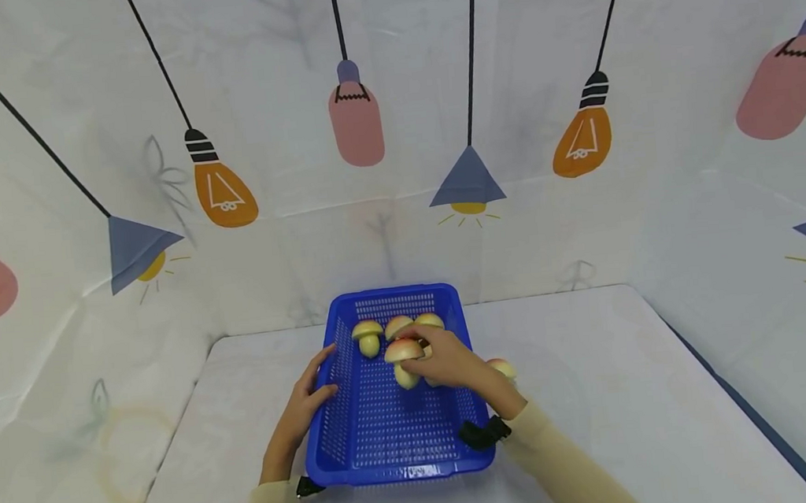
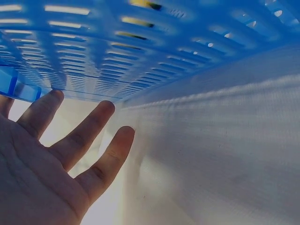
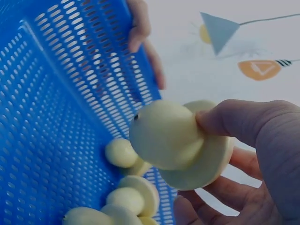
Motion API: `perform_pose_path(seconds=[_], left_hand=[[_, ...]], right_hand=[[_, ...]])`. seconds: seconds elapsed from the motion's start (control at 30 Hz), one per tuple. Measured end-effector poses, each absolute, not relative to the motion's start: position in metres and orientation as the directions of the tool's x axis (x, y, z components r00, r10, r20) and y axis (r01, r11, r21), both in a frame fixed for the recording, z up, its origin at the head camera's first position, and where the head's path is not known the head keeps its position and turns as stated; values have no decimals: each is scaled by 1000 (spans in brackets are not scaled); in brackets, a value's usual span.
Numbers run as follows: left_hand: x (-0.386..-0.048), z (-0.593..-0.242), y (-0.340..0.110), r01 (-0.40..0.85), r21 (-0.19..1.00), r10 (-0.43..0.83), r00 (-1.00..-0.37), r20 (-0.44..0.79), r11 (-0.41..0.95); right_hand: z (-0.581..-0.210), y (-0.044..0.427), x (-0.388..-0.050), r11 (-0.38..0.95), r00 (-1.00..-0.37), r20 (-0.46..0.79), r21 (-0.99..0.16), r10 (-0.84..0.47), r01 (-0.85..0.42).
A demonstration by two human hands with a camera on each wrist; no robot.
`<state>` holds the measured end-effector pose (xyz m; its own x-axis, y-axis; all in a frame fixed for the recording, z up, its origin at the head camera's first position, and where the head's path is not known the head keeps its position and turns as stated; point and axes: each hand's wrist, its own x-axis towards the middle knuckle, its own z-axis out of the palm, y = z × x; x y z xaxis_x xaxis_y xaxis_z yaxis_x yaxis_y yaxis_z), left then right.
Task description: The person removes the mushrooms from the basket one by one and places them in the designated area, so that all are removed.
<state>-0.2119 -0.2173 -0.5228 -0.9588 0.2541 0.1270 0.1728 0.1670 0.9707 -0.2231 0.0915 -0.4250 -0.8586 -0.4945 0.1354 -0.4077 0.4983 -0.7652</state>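
Note:
A toy mushroom (image 1: 402,352) with a pale stem and a reddish-yellow cap is pinched between thumb and fingers of my right hand (image 1: 443,356), above the blue plastic basket (image 1: 368,440). In the right wrist view, the round stem end of this mushroom (image 3: 164,136) faces the camera. Several more mushrooms (image 1: 368,338) lie at the basket's far end, some partly hidden by my right hand. At the basket's left side, my left hand (image 1: 304,401) touches the rim, its thumb over the edge. Its other fingers (image 2: 89,131) extend fairly straight and spread beside the slotted wall.
Another mushroom (image 1: 501,368) lies on the white table (image 1: 585,395) right of the basket, partly behind my right forearm. A white sheet (image 1: 416,242) printed with lamps hangs behind the table and along its sides.

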Motion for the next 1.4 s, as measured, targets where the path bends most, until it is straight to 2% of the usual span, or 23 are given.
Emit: perform_pose_path(seconds=[0.27, 0.5, 1.17, 1.4], left_hand=[[-214, -521, -220, 173, 966, 265, -957, 119, 190], [-212, -522, -218, 166, 970, 290, -951, 110, 177], [-215, -523, -216, 159, 973, 278, -955, 107, 169], [-214, -523, -217, 158, 973, 274, -956, 108, 166]], right_hand=[[-420, 113, -217, 364, -864, 225, -837, -451, -408], [-424, 127, -209, 365, -896, 221, -856, -384, -367], [-430, 169, -201, 341, -895, 322, -841, -309, -420], [-435, 186, -197, 340, -910, 315, -853, -268, -396]])
